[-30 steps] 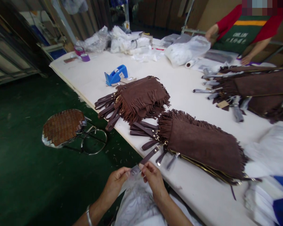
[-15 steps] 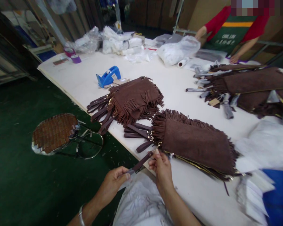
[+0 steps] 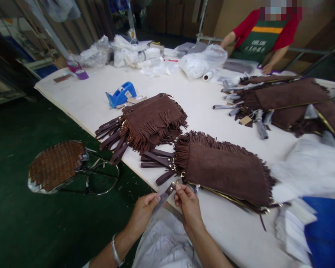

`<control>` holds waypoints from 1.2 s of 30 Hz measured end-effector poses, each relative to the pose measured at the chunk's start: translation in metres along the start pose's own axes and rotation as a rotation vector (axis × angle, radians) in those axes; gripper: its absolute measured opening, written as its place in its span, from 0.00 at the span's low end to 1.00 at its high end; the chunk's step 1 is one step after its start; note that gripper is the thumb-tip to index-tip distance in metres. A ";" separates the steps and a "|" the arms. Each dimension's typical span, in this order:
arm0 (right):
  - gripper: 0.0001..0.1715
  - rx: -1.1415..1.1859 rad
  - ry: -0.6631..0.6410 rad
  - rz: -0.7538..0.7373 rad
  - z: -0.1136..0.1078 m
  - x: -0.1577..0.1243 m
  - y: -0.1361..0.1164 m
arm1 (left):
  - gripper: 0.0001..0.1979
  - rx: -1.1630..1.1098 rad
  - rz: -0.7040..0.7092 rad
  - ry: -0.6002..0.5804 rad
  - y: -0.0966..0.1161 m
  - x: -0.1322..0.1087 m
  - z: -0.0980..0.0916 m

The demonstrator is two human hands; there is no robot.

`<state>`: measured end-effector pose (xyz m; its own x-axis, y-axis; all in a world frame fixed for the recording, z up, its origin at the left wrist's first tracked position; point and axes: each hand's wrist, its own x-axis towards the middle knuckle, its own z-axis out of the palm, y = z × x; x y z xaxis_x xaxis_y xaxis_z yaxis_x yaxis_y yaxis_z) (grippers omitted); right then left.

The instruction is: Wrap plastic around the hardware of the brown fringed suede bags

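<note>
My left hand [image 3: 145, 209] is closed on a brown wrist strap [image 3: 171, 188] over the table's near edge. A clear plastic sleeve [image 3: 161, 201] covers much of the strap, up to near its metal rivet. My right hand [image 3: 188, 203] pinches the strap's hardware end, beside the brass clip. That strap hangs from the near corner of a stack of brown fringed suede pouches [image 3: 226, 167], whose gold zippers show along the near side. Several bare straps [image 3: 156, 159] stick out left from this stack. Farther left lies another pile of fringed pouches [image 3: 153, 117] with straps over the edge.
A blue tape dispenser [image 3: 121, 95] and purple tape rolls [image 3: 82, 74] are on the white table [image 3: 92, 100]. More pouches [image 3: 293, 95] with sleeved straps lie right. Plastic bags [image 3: 203, 61] are at the back, near a person in a green apron [image 3: 258, 42]. A stool [image 3: 57, 163] stands left.
My left hand has slid up the strap toward my right hand, and the plastic sleeve now covers more of it. The whole view has shifted slightly.
</note>
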<state>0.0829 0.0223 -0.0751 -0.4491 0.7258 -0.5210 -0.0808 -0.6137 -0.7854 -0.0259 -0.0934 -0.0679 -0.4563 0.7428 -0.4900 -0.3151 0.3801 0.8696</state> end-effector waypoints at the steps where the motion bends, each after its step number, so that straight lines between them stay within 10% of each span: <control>1: 0.20 -0.011 -0.001 0.000 -0.002 0.000 0.000 | 0.21 -0.006 0.003 -0.005 0.001 0.002 0.003; 14: 0.18 -0.064 -0.023 -0.040 -0.011 0.006 0.003 | 0.16 0.293 0.298 0.043 0.013 0.016 0.027; 36: 0.25 -0.036 -0.048 0.042 0.001 -0.012 0.016 | 0.19 0.117 0.109 0.085 0.028 0.037 0.039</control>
<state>0.0863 0.0039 -0.0812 -0.4933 0.6838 -0.5377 -0.0293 -0.6308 -0.7754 -0.0191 -0.0331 -0.0591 -0.5527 0.7357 -0.3915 -0.1635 0.3649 0.9166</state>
